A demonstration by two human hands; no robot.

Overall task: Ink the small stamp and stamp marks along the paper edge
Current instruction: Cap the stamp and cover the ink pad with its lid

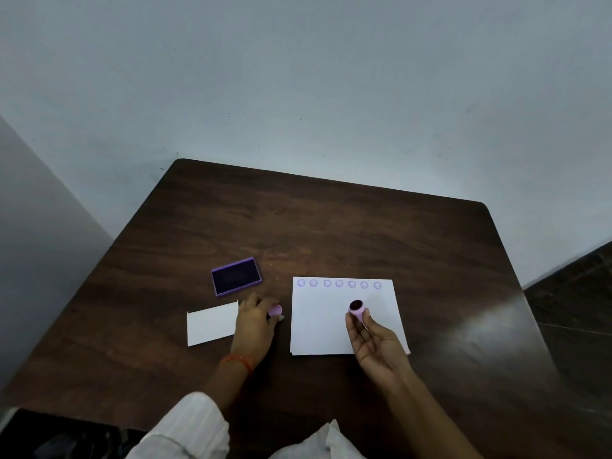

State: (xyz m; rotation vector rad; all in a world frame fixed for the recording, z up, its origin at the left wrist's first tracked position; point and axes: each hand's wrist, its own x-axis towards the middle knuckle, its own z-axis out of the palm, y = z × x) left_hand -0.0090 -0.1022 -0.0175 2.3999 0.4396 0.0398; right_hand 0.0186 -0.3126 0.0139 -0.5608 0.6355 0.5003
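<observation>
A white sheet of paper (331,329) lies on the dark wooden table (331,226), with several round purple stamp marks (339,284) in a row along its far edge. My right hand (374,346) holds a small pink stamp (357,309) above the paper, its dark inked face turned up and away from me. My left hand (255,326) rests on the table left of the paper, fingers closed on a small pink cap (275,310). An open purple ink pad (236,276) sits beyond the left hand.
A smaller white card (210,324) lies on the table just left of my left hand, partly under it. A pale wall stands behind the table's far edge. Dark floor shows at the right.
</observation>
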